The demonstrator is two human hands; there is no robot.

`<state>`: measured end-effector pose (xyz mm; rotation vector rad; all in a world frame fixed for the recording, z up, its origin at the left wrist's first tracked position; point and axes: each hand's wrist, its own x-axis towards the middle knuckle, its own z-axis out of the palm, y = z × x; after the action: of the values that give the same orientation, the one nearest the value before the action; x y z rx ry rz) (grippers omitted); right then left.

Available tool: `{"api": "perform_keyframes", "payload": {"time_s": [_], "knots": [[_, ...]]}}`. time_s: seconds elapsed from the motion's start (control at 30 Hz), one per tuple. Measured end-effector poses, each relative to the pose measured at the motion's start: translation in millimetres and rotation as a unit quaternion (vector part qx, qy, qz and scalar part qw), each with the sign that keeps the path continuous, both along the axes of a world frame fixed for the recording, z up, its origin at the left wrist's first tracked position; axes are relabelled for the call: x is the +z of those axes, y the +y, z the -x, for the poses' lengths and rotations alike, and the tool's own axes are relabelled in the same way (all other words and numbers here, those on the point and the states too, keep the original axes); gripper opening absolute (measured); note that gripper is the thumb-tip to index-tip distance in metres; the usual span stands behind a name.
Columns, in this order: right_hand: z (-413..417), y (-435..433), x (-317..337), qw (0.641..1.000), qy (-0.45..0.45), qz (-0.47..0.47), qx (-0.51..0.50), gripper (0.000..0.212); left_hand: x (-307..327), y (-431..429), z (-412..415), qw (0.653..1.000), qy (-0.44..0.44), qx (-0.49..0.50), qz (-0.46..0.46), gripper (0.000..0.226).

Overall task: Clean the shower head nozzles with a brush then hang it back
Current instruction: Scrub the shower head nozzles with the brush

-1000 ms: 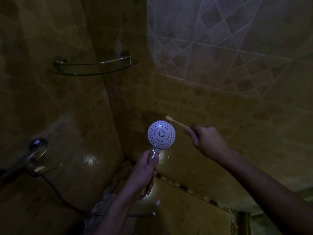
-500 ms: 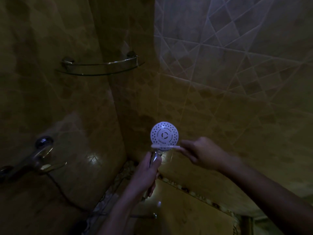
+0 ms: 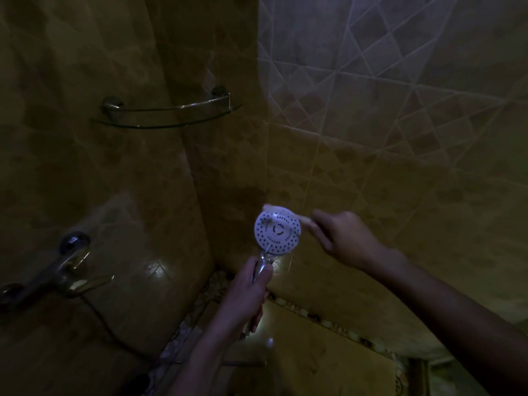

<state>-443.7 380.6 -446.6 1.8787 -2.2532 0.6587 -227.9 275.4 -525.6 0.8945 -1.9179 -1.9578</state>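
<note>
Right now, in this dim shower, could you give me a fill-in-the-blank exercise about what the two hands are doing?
1. The left hand grips the shower head by its ____.
2. The right hand holds a ____ against the nozzle face.
3. The glass shelf is fixed in the ____ where two tiled walls meet.
Missing words: handle; brush; corner.

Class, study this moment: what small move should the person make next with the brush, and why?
Probably sweep the brush down over the lower nozzle rows. The right hand holds it across the upper edge of the shower head; the left hand grips the handle, and the lower holes lie bare below the brush.
</note>
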Motion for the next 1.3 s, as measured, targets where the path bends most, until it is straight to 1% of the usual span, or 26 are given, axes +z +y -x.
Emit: {"api": "perform_keyframes", "payload": {"time_s": [0.07, 0.1, 0.13, 0.2, 0.23, 0.3, 0.37, 0.43, 0.5, 0.53, 0.6, 0.67, 0.7, 0.73, 0.8, 0.83, 0.87, 0.93, 0.97, 1.0, 1.07, 1.1, 1.17, 1.23, 1.27, 1.3], "knots": [[-9.6, 3.3, -3.6, 0.993, 0.000, -0.069, 0.097, 0.035, -1.0, -0.9, -0.7, 1.000, -0.003, 0.001, 0.000, 0.022], [-9.4, 2.7, -5.7, 0.992, 0.018, -0.086, 0.090, 0.034, -1.3, -1.4, -0.5, 1.000, -0.002, 0.003, 0.004, 0.022], [-5.8, 0.7, -4.3, 0.995, 0.029, -0.080, 0.043, 0.031, -1.2, -1.6, -0.1, 1.000, -0.002, 0.004, 0.014, 0.021], [0.6, -4.6, 3.3, 0.996, 0.006, -0.044, -0.072, 0.024, -1.8, -2.5, 0.7, 0.999, -0.005, 0.009, 0.044, 0.017], [1.9, -6.1, 4.0, 0.996, -0.004, -0.025, -0.084, 0.025, -2.6, -2.5, 0.6, 0.998, -0.008, 0.010, 0.055, 0.016], [-1.9, -6.0, 2.0, 1.000, 0.000, -0.025, 0.003, 0.030, -3.3, -2.6, -0.3, 0.998, -0.018, 0.007, 0.064, 0.016], [-11.7, -3.1, -3.0, 0.993, 0.036, -0.071, 0.083, 0.032, -3.0, -3.2, -0.7, 0.997, -0.030, 0.011, 0.071, 0.019], [-6.2, -5.2, -4.1, 0.995, 0.058, -0.081, 0.022, 0.033, -1.9, -3.9, -0.2, 0.996, -0.030, 0.010, 0.083, 0.022], [0.7, -8.4, 2.5, 0.997, 0.015, -0.029, -0.067, 0.028, -0.6, -3.4, 0.5, 0.996, -0.026, 0.010, 0.081, 0.022], [2.2, -9.0, 2.9, 0.998, 0.003, -0.007, -0.070, 0.026, 0.2, -3.2, 0.4, 0.997, -0.023, 0.011, 0.073, 0.021], [-1.4, -7.3, -0.2, 0.999, 0.013, -0.028, 0.009, 0.028, 0.7, -3.0, 0.3, 0.997, -0.025, 0.010, 0.066, 0.022], [-9.3, -1.7, -9.6, 0.993, 0.035, -0.082, 0.079, 0.035, 1.7, -3.6, -0.4, 0.997, -0.032, 0.012, 0.068, 0.020], [-8.4, -1.2, -10.9, 0.994, 0.045, -0.086, 0.057, 0.039, 1.9, -4.2, -0.4, 0.997, -0.031, 0.014, 0.069, 0.018], [-3.5, -1.9, -8.5, 0.997, 0.041, -0.071, 0.001, 0.040, 2.3, -4.7, -0.3, 0.997, -0.029, 0.016, 0.070, 0.016], [3.3, -3.7, -2.0, 0.996, -0.001, -0.007, -0.094, 0.033, 3.8, -4.9, -0.7, 0.997, -0.027, 0.021, 0.071, 0.016], [4.1, -3.6, -1.9, 0.996, -0.015, 0.009, -0.085, 0.032, 4.5, -4.5, -1.5, 0.998, -0.024, 0.021, 0.062, 0.016], [1.4, -2.3, -2.5, 0.999, -0.019, -0.002, -0.042, 0.033, 5.7, -3.8, -1.9, 0.999, -0.020, 0.019, 0.047, 0.015], [-9.3, 4.8, -10.6, 0.996, -0.010, -0.055, 0.072, 0.032, 8.5, -3.2, -3.2, 1.000, -0.009, 0.013, 0.022, 0.012], [-13.0, 8.1, -14.0, 0.993, 0.003, -0.072, 0.091, 0.032, 10.2, -3.0, -3.7, 1.000, -0.003, 0.010, 0.017, 0.012], [-11.1, 8.4, -15.3, 0.996, 0.010, -0.068, 0.064, 0.034, 12.0, -3.4, -4.0, 1.000, 0.001, 0.009, 0.015, 0.014], [-2.0, 4.3, -9.1, 0.996, -0.041, -0.034, -0.065, 0.037, 14.1, -4.3, -4.1, 1.000, -0.002, 0.008, 0.011, 0.019], [1.6, 3.4, -8.2, 0.993, -0.062, -0.009, -0.098, 0.037, 14.3, -4.3, -4.2, 1.000, -0.005, 0.009, 0.004, 0.020], [-1.6, 4.9, -8.6, 0.997, -0.059, 0.023, -0.038, 0.039, 14.2, -5.4, -5.0, 1.000, -0.005, 0.011, -0.019, 0.022], [-15.3, 9.2, -12.6, 0.996, -0.048, -0.028, 0.066, 0.038, 13.8, -7.5, -6.0, 0.999, -0.002, 0.009, -0.034, 0.022], [-19.1, 9.4, -15.7, 0.995, -0.036, -0.052, 0.074, 0.037, 14.0, -9.0, -7.2, 0.999, 0.001, 0.009, -0.039, 0.021], [-16.9, 6.3, -17.3, 0.998, -0.028, -0.049, 0.038, 0.035, 14.3, -10.5, -8.3, 0.999, 0.003, 0.008, -0.043, 0.021]]}}
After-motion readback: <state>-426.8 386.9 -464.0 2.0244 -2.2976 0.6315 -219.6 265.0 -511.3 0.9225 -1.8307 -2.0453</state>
